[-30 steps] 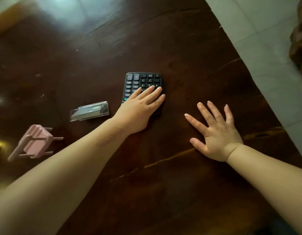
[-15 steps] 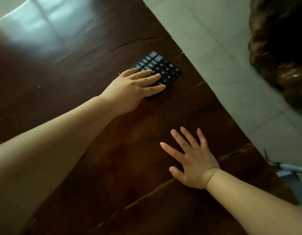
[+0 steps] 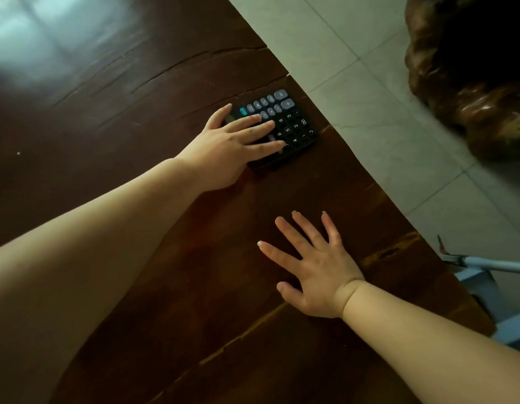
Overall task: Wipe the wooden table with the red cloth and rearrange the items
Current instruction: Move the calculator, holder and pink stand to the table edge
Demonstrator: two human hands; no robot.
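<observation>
Left hand (image 3: 223, 151) lies flat, fingers extended, on the near half of the black calculator (image 3: 285, 126), gripping nothing. Calculator sits beyond the fingertips, close to the table (image 3: 136, 112) edge. Right hand (image 3: 317, 272) rests nearer the body, fingers spread flat on bare wood.

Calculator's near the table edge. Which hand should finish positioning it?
Left. The left hand already lies flat on the calculator, fingers across its keys. The right hand is spread flat on the bare wooden table, well short of it.
</observation>
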